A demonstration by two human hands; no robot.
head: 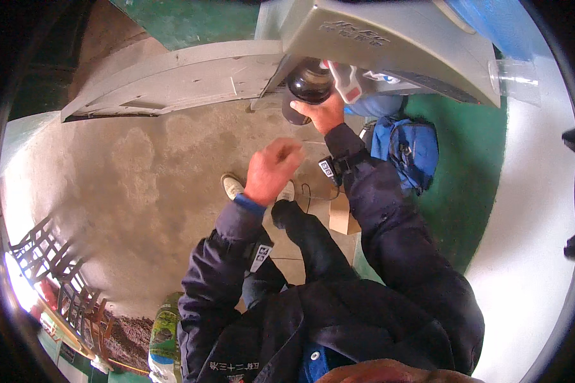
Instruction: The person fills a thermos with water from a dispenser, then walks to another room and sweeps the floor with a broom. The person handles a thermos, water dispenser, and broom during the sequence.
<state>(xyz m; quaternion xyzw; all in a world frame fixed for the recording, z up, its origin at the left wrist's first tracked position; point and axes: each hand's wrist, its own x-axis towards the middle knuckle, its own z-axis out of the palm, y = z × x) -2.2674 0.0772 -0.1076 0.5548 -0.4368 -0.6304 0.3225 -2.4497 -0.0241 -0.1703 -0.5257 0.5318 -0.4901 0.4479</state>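
Above a pale cabinet opening, my right hand [327,114] is at a dark, glossy round vessel [310,82], its thumb stretched along the near side and its other fingers mostly hidden. A dark rounded part [294,111] shows just below the vessel, beside the thumb. Close to the hand's upper right is a white plastic piece with red parts [347,85]. My left hand [274,170] hangs in the air over the floor, lower left of the vessel and apart from it. Its fingers are curled and blurred; no object shows in it.
A pale door [182,84] extends leftward from the grey housing [364,40]. A clear plastic cylinder [516,82] is on the housing's right. A blue bag [407,151] and cardboard box [341,213] lie right of my legs, near a loose cable [316,197]. Dark stacked frames [60,261] stand lower left.
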